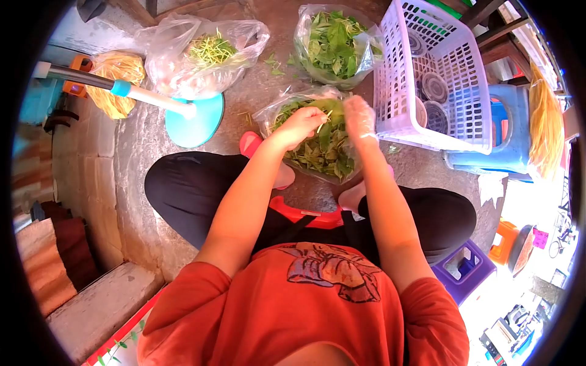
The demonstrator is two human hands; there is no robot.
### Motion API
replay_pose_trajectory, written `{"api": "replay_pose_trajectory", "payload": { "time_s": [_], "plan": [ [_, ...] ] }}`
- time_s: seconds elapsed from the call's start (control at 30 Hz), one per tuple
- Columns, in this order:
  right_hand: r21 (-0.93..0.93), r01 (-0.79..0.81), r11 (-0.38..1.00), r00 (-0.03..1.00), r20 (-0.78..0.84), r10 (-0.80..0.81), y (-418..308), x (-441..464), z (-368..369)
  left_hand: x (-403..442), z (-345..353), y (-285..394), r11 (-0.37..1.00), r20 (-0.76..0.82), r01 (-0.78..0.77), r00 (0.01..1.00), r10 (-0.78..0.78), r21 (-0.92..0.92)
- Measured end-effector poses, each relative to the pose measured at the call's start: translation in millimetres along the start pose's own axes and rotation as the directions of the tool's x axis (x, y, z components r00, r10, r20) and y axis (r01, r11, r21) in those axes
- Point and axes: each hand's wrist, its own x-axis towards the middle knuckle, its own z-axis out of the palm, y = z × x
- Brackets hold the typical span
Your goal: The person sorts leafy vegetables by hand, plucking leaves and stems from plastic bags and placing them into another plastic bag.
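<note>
My left hand (303, 126) is closed in a pinch over a clear plastic bag (268, 116) of leafy greens (326, 149). A few short, pale green stems (326, 122) stick out from between its fingertips. Beside it, at the bag's right edge, is my right hand (359, 116). It seems to wear a thin clear glove, and motion smears its fingers, so what they hold does not show. The open bag of greens rests on the floor between my feet.
Farther out lie a second bag of leaves (334, 46) and a bag with cut stems (212, 49). A white plastic basket (400, 73) with round lidded containers stands at right, near a blue stool (510, 116). A pole with a turquoise disc base (194, 125) is at left.
</note>
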Motion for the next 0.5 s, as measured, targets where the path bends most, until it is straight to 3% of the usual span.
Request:
{"api": "replay_pose_trajectory", "payload": {
  "time_s": [0.07,0.13,0.17,0.27,0.3,0.43,0.5],
  "plan": [
    [0.214,-0.073,0.974,0.996,-0.042,0.084,22,2,-6,0,-3,-2,0.99,0.049,0.044,0.998,-0.038,-0.131],
    [0.681,-0.198,0.705,0.975,0.063,0.213,29,11,-13,-1,-5,-3,0.985,0.033,0.037,0.999,-0.032,-0.166],
    [0.751,-0.366,0.55,0.929,0.327,0.172,29,9,-26,-1,-4,-3,0.985,-0.001,0.03,1.0,-0.03,-0.172],
    [0.711,-0.257,0.655,0.924,0.378,-0.048,3,2,-42,0,3,-1,0.979,-0.049,0.01,0.999,-0.02,-0.206],
    [0.731,-0.164,0.663,0.935,0.329,-0.132,-2,-2,-35,1,3,-1,0.974,-0.037,0.002,0.999,-0.011,-0.225],
    [0.694,-0.254,0.674,0.9,0.424,-0.098,-11,-5,-15,-1,7,3,0.995,-0.135,0.022,0.99,-0.036,-0.1],
    [0.564,-0.038,0.825,0.962,0.244,-0.123,-16,-8,-12,0,5,-3,1.0,-0.118,-0.005,0.993,0.008,0.023]
  ]
}}
